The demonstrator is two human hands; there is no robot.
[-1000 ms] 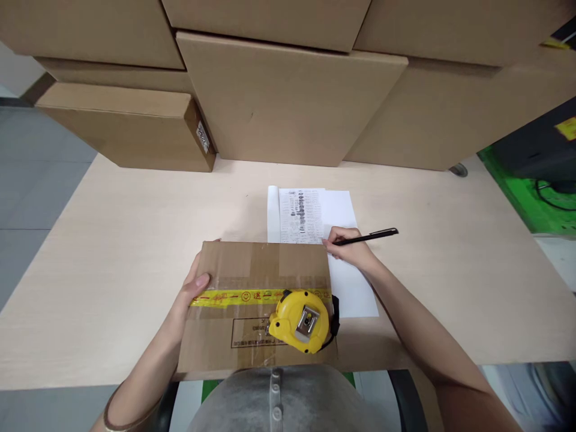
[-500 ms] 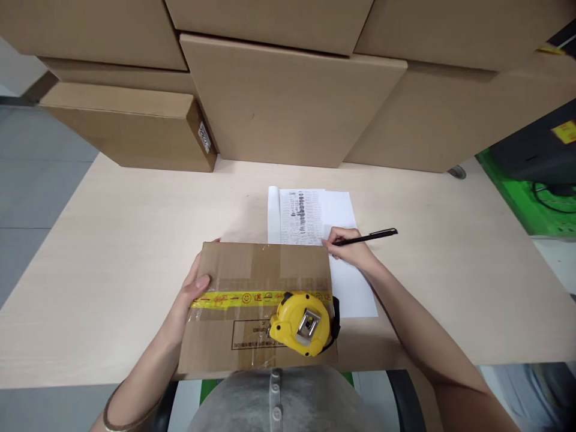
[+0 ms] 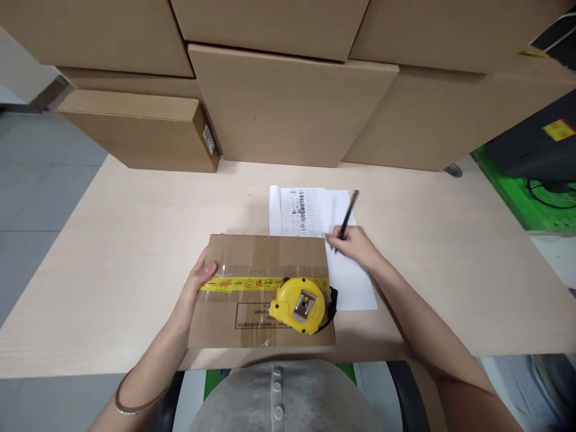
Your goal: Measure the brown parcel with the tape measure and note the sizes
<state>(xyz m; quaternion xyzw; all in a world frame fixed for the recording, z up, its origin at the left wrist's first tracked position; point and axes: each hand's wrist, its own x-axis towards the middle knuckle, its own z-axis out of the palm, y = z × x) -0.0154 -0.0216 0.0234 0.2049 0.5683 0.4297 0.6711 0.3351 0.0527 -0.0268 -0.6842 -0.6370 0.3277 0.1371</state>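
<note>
My left hand (image 3: 202,277) grips the left side of a taped cardboard box (image 3: 265,255), its thumb on top and its other fingers mostly hidden behind the edge. A yellow tape measure (image 3: 299,306) with a black strap rests on the box's right part, just below a strip of yellow printed tape (image 3: 243,284). In my right hand (image 3: 353,243) a black pen (image 3: 349,213) stands steeply, its tip low over the white paper (image 3: 355,288). Beyond the box lies an open notebook page (image 3: 301,210) with handwriting, its lower part covered by the box.
Large cardboard boxes (image 3: 288,108) are stacked along the table's far side. A smaller long box (image 3: 148,135) stands at the far left. A dark device (image 3: 531,144) sits on a green surface (image 3: 551,210) at the right. My body is close to the table's front edge.
The pen has swung from pointing right to nearly upright in my right hand. The box, with the tape measure on it, has shifted slightly away from me, my left hand moving along.
</note>
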